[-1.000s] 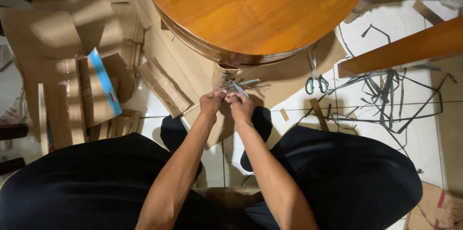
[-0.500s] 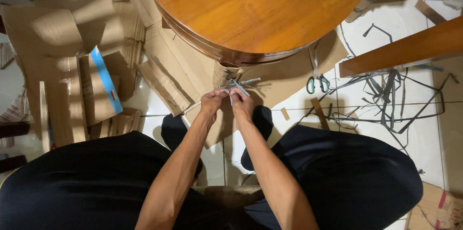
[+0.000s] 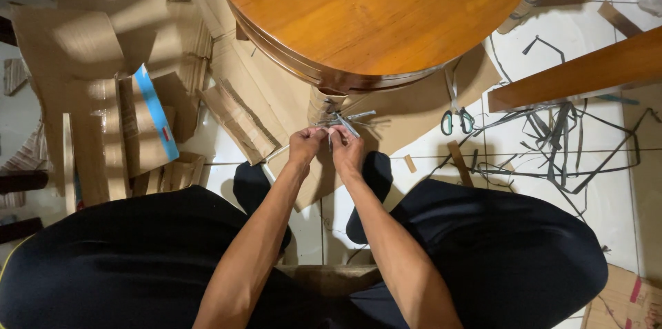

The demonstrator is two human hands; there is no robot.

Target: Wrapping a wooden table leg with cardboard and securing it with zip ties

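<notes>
Little has shifted since the earlier frames: both hands stay together low over the floor, working the same bundle of grey strips (image 3: 339,123), and only the view has drifted slightly.

Left hand (image 3: 304,147) and right hand (image 3: 346,150) sit side by side, fingertips pinched on the near end of the bundle, which fans out in several stiff grey ends just beyond the knuckles, in front of the round wooden surface (image 3: 376,12). How tightly each hand clamps cannot be told, but both are closed on the strips.

Under and around the hands lie flattened sheets of brown cardboard (image 3: 238,105) on the white tiled floor (image 3: 607,205). To the left, more cardboard is stacked, one piece with a blue band (image 3: 153,108). To the right, a pair of green-handled scissors (image 3: 456,119) lies near the surface's edge, and beyond it a loose tangle of grey strips (image 3: 552,139) spreads under a wooden plank (image 3: 579,70). Dark-clothed knees frame the forearms.
</notes>
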